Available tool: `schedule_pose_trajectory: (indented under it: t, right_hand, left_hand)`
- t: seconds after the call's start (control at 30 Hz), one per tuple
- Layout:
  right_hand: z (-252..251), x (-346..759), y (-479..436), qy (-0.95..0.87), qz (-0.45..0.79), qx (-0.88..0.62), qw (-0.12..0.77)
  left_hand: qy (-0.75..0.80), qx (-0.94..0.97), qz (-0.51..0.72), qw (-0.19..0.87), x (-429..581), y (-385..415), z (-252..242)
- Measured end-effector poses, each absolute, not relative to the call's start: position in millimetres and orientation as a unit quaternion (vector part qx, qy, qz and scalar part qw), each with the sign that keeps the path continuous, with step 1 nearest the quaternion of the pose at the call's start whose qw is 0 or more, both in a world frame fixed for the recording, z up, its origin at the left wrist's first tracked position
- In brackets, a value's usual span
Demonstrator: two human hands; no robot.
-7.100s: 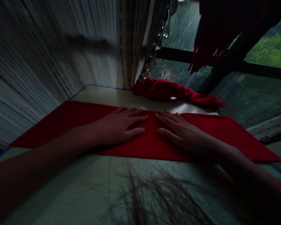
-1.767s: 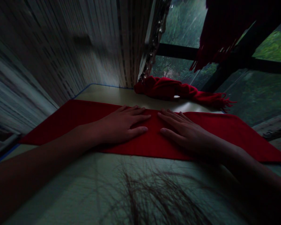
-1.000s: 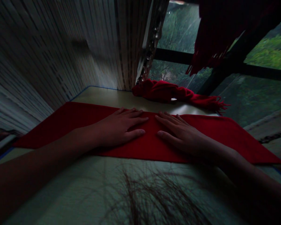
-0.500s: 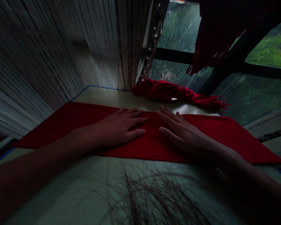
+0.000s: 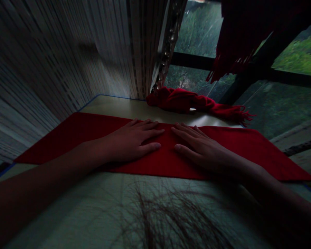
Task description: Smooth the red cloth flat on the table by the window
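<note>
A red cloth (image 5: 158, 159), folded into a long flat band, lies across the pale table (image 5: 98, 200). My left hand (image 5: 129, 140) rests flat on its middle, palm down, with the fingers spread toward the far edge. Just to the right, my right hand (image 5: 200, 145) also lies palm down on the cloth, fingers stretched out and pointing inward. A narrow gap of red fabric shows between the two hands. Neither hand grips anything.
Behind the cloth, a crumpled red scarf (image 5: 181, 100) with a fringed end lies along the table's far side. Another dark red fringed fabric (image 5: 238, 41) hangs before the window (image 5: 199, 31). A striped string curtain (image 5: 106, 52) borders the left. Dark hair strands cover the bottom middle.
My right hand's fingers have lowered slightly onto the cloth and lie flatter. My left hand, the cloth and the scarf stay where they were.
</note>
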State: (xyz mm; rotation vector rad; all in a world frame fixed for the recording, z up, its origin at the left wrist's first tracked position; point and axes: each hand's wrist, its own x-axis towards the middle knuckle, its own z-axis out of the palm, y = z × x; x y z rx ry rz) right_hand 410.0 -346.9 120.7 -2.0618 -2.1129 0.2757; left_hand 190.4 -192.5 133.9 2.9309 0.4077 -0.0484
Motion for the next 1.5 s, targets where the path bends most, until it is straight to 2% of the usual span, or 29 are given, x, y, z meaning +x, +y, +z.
schedule_pose_trajectory:
  t: [1.5]
  right_hand:
    - [116.1,412.8,-345.8,-0.720,0.081,-0.681,0.111]
  left_hand:
    - [0.136,0.986,-0.018,0.093,191.9,-192.3,134.1]
